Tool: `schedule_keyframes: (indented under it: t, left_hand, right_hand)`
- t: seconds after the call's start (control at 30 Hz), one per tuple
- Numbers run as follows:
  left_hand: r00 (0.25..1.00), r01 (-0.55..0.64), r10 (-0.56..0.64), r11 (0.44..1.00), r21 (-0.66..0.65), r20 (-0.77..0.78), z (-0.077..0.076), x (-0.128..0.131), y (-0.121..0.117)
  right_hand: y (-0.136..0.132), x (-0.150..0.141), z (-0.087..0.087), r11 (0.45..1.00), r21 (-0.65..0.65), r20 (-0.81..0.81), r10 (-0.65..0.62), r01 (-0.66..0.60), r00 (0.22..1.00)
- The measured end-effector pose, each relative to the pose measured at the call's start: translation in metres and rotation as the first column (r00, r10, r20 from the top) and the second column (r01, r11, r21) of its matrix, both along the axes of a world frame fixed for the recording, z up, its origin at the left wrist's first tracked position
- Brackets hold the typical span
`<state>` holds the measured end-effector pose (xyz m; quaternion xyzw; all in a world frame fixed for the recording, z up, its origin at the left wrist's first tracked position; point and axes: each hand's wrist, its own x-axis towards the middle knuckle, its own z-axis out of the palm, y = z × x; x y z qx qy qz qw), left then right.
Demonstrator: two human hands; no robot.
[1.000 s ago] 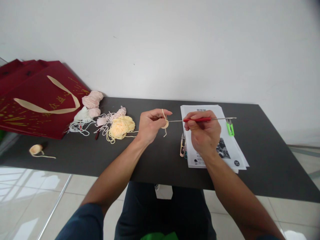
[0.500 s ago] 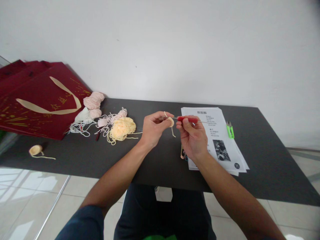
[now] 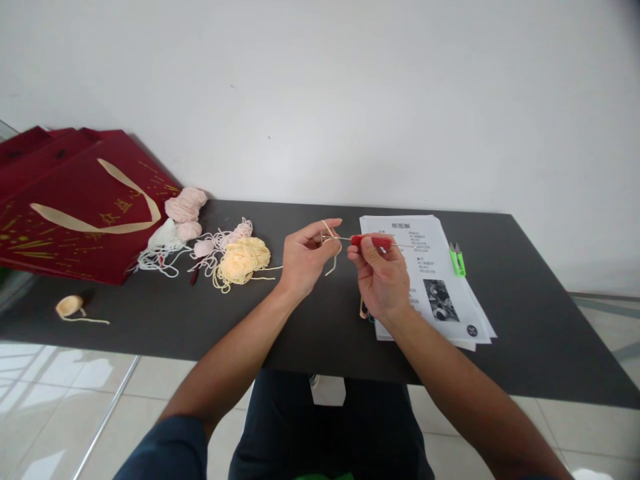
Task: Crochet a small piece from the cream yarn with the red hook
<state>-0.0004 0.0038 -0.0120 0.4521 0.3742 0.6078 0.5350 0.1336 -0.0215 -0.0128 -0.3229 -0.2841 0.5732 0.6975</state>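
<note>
My left hand [image 3: 306, 257] is closed, pinching a small piece of cream crochet work, mostly hidden by the thumb and fingers. A strand of cream yarn [image 3: 330, 270] hangs from it, and the yarn also loops over the raised index finger. In my right hand [image 3: 383, 277] is a crochet hook [image 3: 364, 242] with a red handle, gripped between thumb and fingers. Its metal shaft points left, and the tip reaches the work at my left fingers. To the left lies a ball of yellow yarn [image 3: 243, 260] with loose strands.
Printed sheets [image 3: 440, 267] lie under and beyond my right hand, with green thread snips [image 3: 457, 259] at their right edge. Pink yarn [image 3: 186, 204] and white yarn [image 3: 164, 239] rest by a dark red gift bag [image 3: 85, 233]. A small cream crocheted piece [image 3: 70, 305] sits at the far left.
The crochet piece has turned inward behind my left thumb, so less of it shows. My left index finger is straighter. The hook and right hand have shifted slightly left.
</note>
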Motion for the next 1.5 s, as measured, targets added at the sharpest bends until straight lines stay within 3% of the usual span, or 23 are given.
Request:
schedule_keyframes:
  t: [0.2,0.33,0.47,0.57,0.63,0.73,0.83,0.93,1.1,1.5]
  left_hand:
    - [1.000,-0.003,0.003,1.000,0.002,0.001,0.002,0.001,-0.003]
    - [0.986,0.035,-0.025,0.998,-0.059,0.162,0.004,0.002,-0.002]
    - [0.939,0.064,-0.019,0.991,-0.119,0.343,0.008,0.003,-0.002]
    - [0.912,0.085,-0.017,0.985,-0.149,0.410,0.013,0.003,-0.001]
    - [0.903,0.118,-0.031,0.977,-0.177,0.429,0.015,0.002,-0.001]
    - [0.895,0.161,-0.055,0.965,-0.207,0.442,0.018,0.000,-0.001]
    - [0.901,0.170,-0.067,0.963,-0.207,0.429,0.019,-0.001,0.000]
    - [0.914,0.179,-0.098,0.968,-0.175,0.394,0.018,-0.001,-0.001]
    - [0.946,0.152,-0.103,0.978,-0.142,0.309,0.014,0.001,-0.001]
    - [0.954,0.143,-0.106,0.983,-0.116,0.280,0.014,-0.003,-0.001]
  right_hand:
    - [-0.004,0.000,-0.004,0.962,0.239,0.219,-0.185,0.131,0.958]
    - [-0.010,0.000,-0.008,0.888,0.420,0.413,-0.373,0.189,0.831]
    - [-0.012,0.006,-0.016,0.747,0.662,0.560,-0.544,0.057,0.625]
    - [-0.011,0.010,-0.021,0.700,0.713,0.594,-0.576,-0.037,0.561]
    - [-0.011,0.010,-0.022,0.714,0.699,0.594,-0.554,-0.034,0.584]
    - [-0.009,0.006,-0.020,0.825,0.563,0.553,-0.420,0.049,0.720]
    - [-0.005,0.002,-0.014,0.933,0.343,0.395,-0.245,0.106,0.885]
    - [0.001,0.004,-0.005,0.973,0.228,0.225,-0.092,0.040,0.970]
    - [0.005,0.011,0.004,0.976,0.219,0.160,-0.054,0.018,0.986]
    - [0.008,0.019,0.005,0.956,0.288,0.235,-0.128,0.057,0.963]
